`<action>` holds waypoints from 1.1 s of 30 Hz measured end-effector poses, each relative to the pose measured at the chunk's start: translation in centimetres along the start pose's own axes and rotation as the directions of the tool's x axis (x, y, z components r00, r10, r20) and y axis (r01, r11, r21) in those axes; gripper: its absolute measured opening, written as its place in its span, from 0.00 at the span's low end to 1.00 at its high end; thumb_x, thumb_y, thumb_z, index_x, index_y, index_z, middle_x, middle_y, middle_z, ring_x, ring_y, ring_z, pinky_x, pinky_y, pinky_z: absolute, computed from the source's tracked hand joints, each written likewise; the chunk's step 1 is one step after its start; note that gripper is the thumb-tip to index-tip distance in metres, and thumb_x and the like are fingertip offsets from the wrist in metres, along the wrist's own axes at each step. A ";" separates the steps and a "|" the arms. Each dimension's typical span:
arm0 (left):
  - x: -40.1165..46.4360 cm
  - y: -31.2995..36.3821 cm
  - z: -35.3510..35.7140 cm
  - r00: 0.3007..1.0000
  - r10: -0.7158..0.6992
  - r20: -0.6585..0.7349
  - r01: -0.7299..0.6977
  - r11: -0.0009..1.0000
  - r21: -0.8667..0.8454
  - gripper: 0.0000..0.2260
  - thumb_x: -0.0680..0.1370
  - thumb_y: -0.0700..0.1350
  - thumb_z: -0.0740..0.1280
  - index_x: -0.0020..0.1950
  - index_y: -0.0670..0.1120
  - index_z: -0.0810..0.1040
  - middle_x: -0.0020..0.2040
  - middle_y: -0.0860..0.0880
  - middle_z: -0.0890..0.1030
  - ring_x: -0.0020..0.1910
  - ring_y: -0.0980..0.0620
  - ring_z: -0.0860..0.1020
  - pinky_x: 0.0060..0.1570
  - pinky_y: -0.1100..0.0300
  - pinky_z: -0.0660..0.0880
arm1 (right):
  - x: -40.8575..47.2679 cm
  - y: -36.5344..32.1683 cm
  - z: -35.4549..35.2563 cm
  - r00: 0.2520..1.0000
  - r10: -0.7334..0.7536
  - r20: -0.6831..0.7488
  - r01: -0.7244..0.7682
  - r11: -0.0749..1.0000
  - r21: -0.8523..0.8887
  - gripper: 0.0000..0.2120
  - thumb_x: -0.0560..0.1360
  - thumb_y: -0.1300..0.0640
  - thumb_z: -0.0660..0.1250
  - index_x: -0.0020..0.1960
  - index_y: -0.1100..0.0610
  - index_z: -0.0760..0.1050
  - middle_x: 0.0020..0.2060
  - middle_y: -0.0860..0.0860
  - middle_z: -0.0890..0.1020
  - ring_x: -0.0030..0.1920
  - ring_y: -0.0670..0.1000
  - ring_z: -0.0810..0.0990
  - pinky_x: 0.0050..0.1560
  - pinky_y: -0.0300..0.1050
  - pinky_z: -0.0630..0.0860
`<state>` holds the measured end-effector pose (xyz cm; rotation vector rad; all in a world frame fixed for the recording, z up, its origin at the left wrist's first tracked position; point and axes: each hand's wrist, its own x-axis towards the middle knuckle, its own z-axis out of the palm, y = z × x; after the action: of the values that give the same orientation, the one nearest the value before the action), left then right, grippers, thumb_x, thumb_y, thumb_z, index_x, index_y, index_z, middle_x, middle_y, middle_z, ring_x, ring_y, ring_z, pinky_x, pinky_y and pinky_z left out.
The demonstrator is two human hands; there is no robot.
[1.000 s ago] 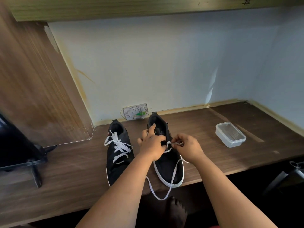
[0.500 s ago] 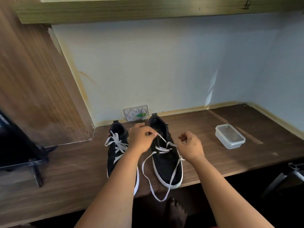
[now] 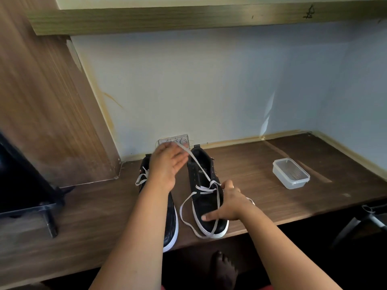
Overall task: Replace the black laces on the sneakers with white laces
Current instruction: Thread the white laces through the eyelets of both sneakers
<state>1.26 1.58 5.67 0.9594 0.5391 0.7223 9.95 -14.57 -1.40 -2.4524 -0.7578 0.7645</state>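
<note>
Moved: the left hand is drawing the white lace up and back toward the wall, higher and farther than half a second ago; the right hand is dropping from beside the eyelets onto the toe of the right sneaker.
Right hand: it is resting palm down on that sneaker's toe, fingers spread and fairly straight, thumb pointing left, gripping nothing.
Left hand: it is holding one end of the white lace, which is running taut from the fingers down to the lowest eyelets; the exact grip is blurred.
Slack lace: the rest is looping over the toe and lying on the table at the sneaker's left side.
Left sneaker: it is standing just beside the right one, partly behind the left forearm, already wearing white laces.
Plastic container: it is sitting well apart to the right, in the same spot as before.
Wall socket: it is showing just behind the left hand, against the wall.
</note>
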 end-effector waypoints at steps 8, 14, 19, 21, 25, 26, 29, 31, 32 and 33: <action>0.3 3.2 -1.0 0.959 0.215 -0.184 -0.230 0.971 -0.061 0.09 0.79 0.38 0.58 0.40 0.46 0.70 0.31 0.50 0.72 0.27 0.55 0.68 0.31 0.63 0.68 | -0.5 -0.1 -0.6 0.999 0.036 0.033 -0.036 0.999 0.012 0.49 0.58 0.40 0.80 0.69 0.54 0.59 0.65 0.52 0.69 0.52 0.53 0.78 0.33 0.42 0.79; 0.3 -4.8 -1.4 0.948 0.173 0.266 -0.311 0.346 0.885 0.08 0.77 0.47 0.69 0.53 0.47 0.74 0.46 0.53 0.76 0.44 0.55 0.76 0.41 0.61 0.69 | -1.0 -0.7 -0.7 0.995 -0.077 -0.070 0.076 0.997 -0.016 0.50 0.55 0.40 0.82 0.68 0.53 0.60 0.65 0.53 0.65 0.66 0.56 0.69 0.63 0.51 0.72; 0.6 -6.4 -1.5 0.954 -0.012 0.301 -0.301 -0.026 0.953 0.11 0.77 0.52 0.69 0.49 0.46 0.71 0.47 0.46 0.78 0.47 0.46 0.75 0.43 0.56 0.69 | -1.5 -1.0 -0.1 0.925 -0.365 0.101 0.379 0.892 -0.248 0.36 0.57 0.49 0.83 0.59 0.49 0.68 0.55 0.47 0.69 0.56 0.49 0.70 0.55 0.45 0.73; 0.7 -6.1 -1.4 0.962 -0.092 0.255 -0.261 -0.054 0.964 0.15 0.78 0.55 0.66 0.53 0.44 0.73 0.49 0.45 0.78 0.48 0.47 0.75 0.43 0.56 0.69 | -1.3 -0.7 0.2 0.941 -0.324 0.098 0.338 0.905 -0.258 0.37 0.57 0.50 0.83 0.59 0.50 0.66 0.55 0.47 0.70 0.55 0.49 0.71 0.51 0.43 0.73; 0.9 -5.7 -1.6 0.941 -0.118 0.317 -0.324 -0.046 0.945 0.12 0.81 0.51 0.61 0.49 0.42 0.77 0.47 0.45 0.78 0.48 0.46 0.76 0.44 0.56 0.69 | -1.2 -0.4 0.1 0.984 -0.177 0.033 0.179 0.953 -0.244 0.46 0.53 0.46 0.84 0.62 0.55 0.62 0.61 0.51 0.68 0.62 0.52 0.71 0.57 0.48 0.75; 0.9 -5.8 -1.6 0.948 -0.092 0.306 -0.303 0.043 0.952 0.12 0.82 0.50 0.60 0.47 0.42 0.76 0.43 0.45 0.77 0.45 0.46 0.75 0.41 0.56 0.68 | -1.3 -0.4 0.1 0.990 -0.142 0.017 0.142 0.960 -0.243 0.48 0.52 0.45 0.84 0.62 0.55 0.61 0.62 0.52 0.66 0.64 0.54 0.69 0.58 0.48 0.75; 1.1 -5.2 -1.3 0.964 0.119 0.236 -0.263 0.320 0.910 0.14 0.82 0.47 0.58 0.43 0.40 0.73 0.36 0.47 0.72 0.36 0.49 0.70 0.35 0.56 0.63 | -1.6 -0.3 0.2 0.998 -0.060 -0.002 0.059 0.978 -0.200 0.49 0.51 0.45 0.85 0.61 0.56 0.59 0.64 0.53 0.65 0.66 0.55 0.69 0.56 0.47 0.74; 1.4 -3.9 -1.2 0.938 0.279 0.207 -0.307 0.390 0.868 0.15 0.83 0.47 0.58 0.43 0.38 0.73 0.35 0.46 0.71 0.34 0.50 0.69 0.34 0.56 0.63 | -1.7 -0.3 0.0 0.999 -0.043 -0.001 0.042 0.986 -0.163 0.49 0.51 0.46 0.85 0.61 0.56 0.59 0.64 0.53 0.66 0.66 0.54 0.69 0.55 0.45 0.73; 1.4 -3.3 -1.3 0.929 0.308 0.206 -0.319 0.382 0.867 0.15 0.83 0.47 0.57 0.43 0.38 0.73 0.35 0.47 0.71 0.34 0.51 0.69 0.34 0.56 0.63 | -1.8 -0.3 -0.1 0.999 -0.038 0.000 0.037 0.988 -0.147 0.49 0.51 0.47 0.85 0.61 0.56 0.60 0.65 0.53 0.66 0.67 0.54 0.68 0.56 0.45 0.73; 1.4 -3.0 -1.5 0.927 0.307 0.217 -0.322 0.352 0.879 0.15 0.83 0.48 0.57 0.43 0.39 0.73 0.35 0.48 0.71 0.34 0.51 0.69 0.33 0.57 0.63 | -1.8 -0.3 -0.1 0.999 -0.032 0.003 0.032 0.990 -0.135 0.50 0.51 0.47 0.85 0.63 0.57 0.60 0.66 0.53 0.66 0.68 0.54 0.67 0.57 0.45 0.73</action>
<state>2.05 2.29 2.24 2.1790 0.7644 0.7518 8.67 -15.47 -0.48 -2.5527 -0.8737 0.7236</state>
